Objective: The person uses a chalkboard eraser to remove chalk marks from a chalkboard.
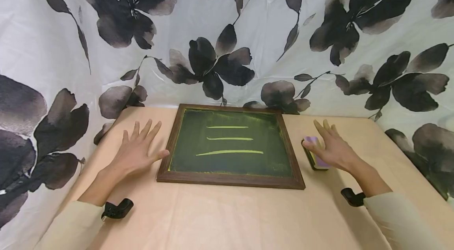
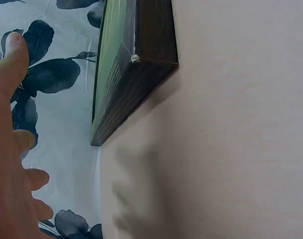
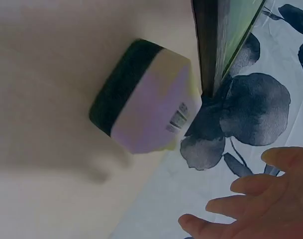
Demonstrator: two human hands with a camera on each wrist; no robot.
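A small chalkboard [image 1: 230,169] in a dark brown wooden frame lies on the table, with three yellow chalk lines across its green face. To its left my left hand [image 1: 137,150] hovers with fingers spread, the thumb close to the frame's edge. On the other side, my right hand [image 1: 333,148] is held out with straight fingers and partly covers a chalkboard eraser [image 1: 320,162] in the head view. The right wrist view shows that eraser [image 3: 153,107] with a purple and yellow body and a dark felt side. Neither hand holds anything.
The table [image 1: 227,218] has a pale peach cover. Behind it hangs a white cloth [image 1: 269,45] printed with dark flowers, which also runs down both sides. A black camera band [image 1: 118,208] is on the left wrist, another black band [image 1: 352,197] on the right.
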